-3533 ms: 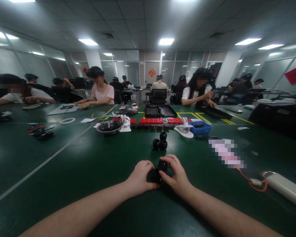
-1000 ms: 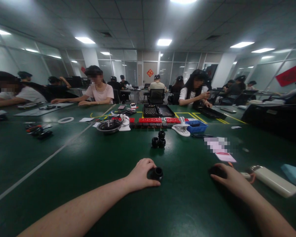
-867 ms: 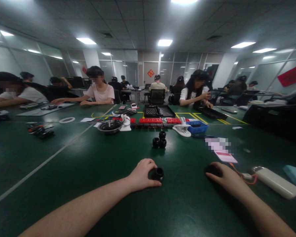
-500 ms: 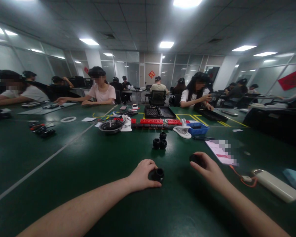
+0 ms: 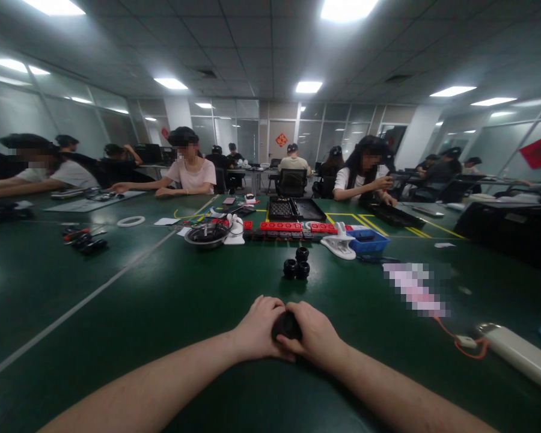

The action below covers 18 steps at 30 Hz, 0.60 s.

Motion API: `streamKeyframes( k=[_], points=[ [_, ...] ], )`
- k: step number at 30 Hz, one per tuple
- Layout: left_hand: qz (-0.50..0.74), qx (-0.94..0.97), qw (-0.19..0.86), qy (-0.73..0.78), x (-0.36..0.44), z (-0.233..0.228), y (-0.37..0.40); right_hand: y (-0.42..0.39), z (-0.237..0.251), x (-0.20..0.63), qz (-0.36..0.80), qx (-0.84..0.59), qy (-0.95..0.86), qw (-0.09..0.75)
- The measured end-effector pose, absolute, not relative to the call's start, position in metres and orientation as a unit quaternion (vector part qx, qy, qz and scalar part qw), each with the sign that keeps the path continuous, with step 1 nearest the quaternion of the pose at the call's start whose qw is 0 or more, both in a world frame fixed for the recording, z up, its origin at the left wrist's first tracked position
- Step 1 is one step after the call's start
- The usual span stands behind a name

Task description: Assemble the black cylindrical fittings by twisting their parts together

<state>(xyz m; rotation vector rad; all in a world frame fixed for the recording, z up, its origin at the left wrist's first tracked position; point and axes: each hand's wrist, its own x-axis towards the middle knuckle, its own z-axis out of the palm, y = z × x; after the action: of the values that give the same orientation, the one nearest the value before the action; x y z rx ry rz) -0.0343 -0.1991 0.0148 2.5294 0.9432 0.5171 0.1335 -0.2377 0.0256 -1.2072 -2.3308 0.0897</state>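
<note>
My left hand [image 5: 258, 331] is wrapped round the side of a black hollow part low over the green table [image 5: 198, 307]; the part itself is now covered. From the right, my right hand [image 5: 319, 332] grips a round black cap [image 5: 287, 326] between thumb and fingers, on top of that part. The two hands touch each other there. Whether the cap is seated or only resting cannot be made out. Just beyond the hands stands a small cluster of three black ring-shaped fittings [image 5: 296, 264].
Farther back are a blue bin [image 5: 368, 243], a white clamp [image 5: 339, 243], red blocks [image 5: 281, 227], a round dish [image 5: 206, 236] with cables and a black case [image 5: 293, 209]. A cream power bank [image 5: 523, 355] lies at right. Several people sit around the table and beyond.
My right hand has moved left with the black cap and brought it onto the hollow part in my left hand. The left hand stays round its part. The view has shifted slightly.
</note>
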Motion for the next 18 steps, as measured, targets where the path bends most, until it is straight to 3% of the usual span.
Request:
streamKeyframes(
  k=[8, 18],
  points=[
    [0.138, 0.909, 0.206, 0.334, -0.036, 0.019, -0.199, -0.253, 0.022, 0.189, -0.041, -0.521, -0.819, 0.238],
    [0.095, 0.89, 0.267, 0.358, -0.038, 0.026, -0.201, -0.266, 0.024, 0.262, -0.04, -0.62, -0.743, 0.249]
  ],
)
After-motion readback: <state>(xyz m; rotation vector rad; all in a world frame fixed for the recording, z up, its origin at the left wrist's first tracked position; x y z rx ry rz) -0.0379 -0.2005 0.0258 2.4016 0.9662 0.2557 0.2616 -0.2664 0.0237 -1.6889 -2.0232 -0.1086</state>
